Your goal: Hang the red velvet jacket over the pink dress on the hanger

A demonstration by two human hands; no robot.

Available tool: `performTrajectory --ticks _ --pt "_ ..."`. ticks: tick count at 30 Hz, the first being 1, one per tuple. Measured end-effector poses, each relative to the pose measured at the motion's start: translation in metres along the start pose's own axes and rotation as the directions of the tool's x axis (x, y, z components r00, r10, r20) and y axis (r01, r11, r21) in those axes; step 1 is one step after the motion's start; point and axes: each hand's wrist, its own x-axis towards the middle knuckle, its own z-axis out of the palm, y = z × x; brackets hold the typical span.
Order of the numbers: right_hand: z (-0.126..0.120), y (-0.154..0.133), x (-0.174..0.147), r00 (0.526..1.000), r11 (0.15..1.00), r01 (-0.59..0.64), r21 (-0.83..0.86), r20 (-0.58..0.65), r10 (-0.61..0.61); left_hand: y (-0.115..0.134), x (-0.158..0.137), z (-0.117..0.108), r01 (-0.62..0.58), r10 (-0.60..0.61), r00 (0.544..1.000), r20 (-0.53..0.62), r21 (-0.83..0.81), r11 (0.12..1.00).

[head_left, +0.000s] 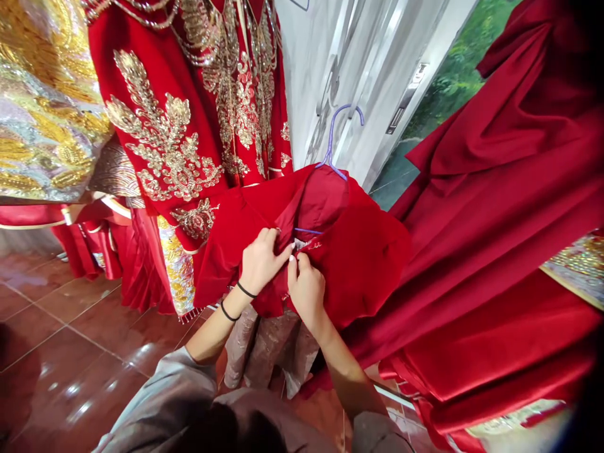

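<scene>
A short red velvet jacket (372, 251) hangs in front of me on a purple hanger (331, 135), its neck opening and smooth lining showing at the top. My left hand (261, 259), with two black bands at the wrist, is closed on the left front edge of the jacket just below the neckline. Close beside it, my right hand (306, 286) pinches the opposite front edge. The thumbs nearly meet at the front opening. Whatever small fastening may lie between the fingertips is hidden. A bit of whitish material shows above them inside the neck.
A red robe with gold embroidery (165, 138) hangs at the left, beside a gold and silver brocade garment (47, 100). Dark red draped cloth (509, 176) fills the right. Behind the hanger stands a pale door (372, 75) with a latch plate. Reddish tiles (80, 352) cover the floor.
</scene>
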Motion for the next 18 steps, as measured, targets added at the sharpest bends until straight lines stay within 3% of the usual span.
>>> performTrajectory --ticks 2,4,5,6,8,10,14,16,18 --pt "-0.012 0.009 -0.006 0.995 0.988 0.034 0.153 -0.102 -0.019 -0.019 0.004 -0.007 0.015 -0.035 0.965 -0.261 -0.077 0.997" --pt "-0.026 0.028 -0.007 0.95 0.972 -0.023 0.235 -0.297 0.094 -0.047 0.009 -0.014 0.119 -0.134 0.848 -0.513 -0.061 0.991" --pt "-0.031 0.039 -0.005 0.901 0.966 -0.078 0.245 -0.398 0.173 -0.062 0.012 -0.015 0.189 -0.175 0.811 -0.559 -0.034 0.981" --pt "-0.036 0.05 -0.002 0.847 0.96 -0.134 0.246 -0.474 0.24 -0.076 0.013 -0.014 0.25 -0.21 0.81 -0.547 -0.003 0.968" --pt "-0.041 0.07 0.003 0.786 0.946 -0.219 0.238 -0.531 0.316 -0.1 0.011 -0.007 0.327 -0.276 0.868 -0.413 0.056 0.943" --pt "-0.042 0.083 0.006 0.79 0.937 -0.261 0.231 -0.507 0.345 -0.119 0.0 0.004 0.361 -0.324 0.903 -0.283 0.088 0.929" --pt "-0.044 0.097 0.0 0.797 0.922 -0.283 0.264 -0.471 0.379 -0.138 -0.028 0.019 0.39 -0.372 0.913 -0.164 0.089 0.917" --pt "-0.046 0.098 -0.006 0.797 0.923 -0.269 0.276 -0.474 0.374 -0.137 -0.034 0.019 0.369 -0.353 0.919 -0.177 0.068 0.927" --pt "-0.047 0.09 -0.014 0.803 0.931 -0.233 0.282 -0.484 0.348 -0.125 -0.034 0.016 0.344 -0.312 0.884 -0.348 0.032 0.938"
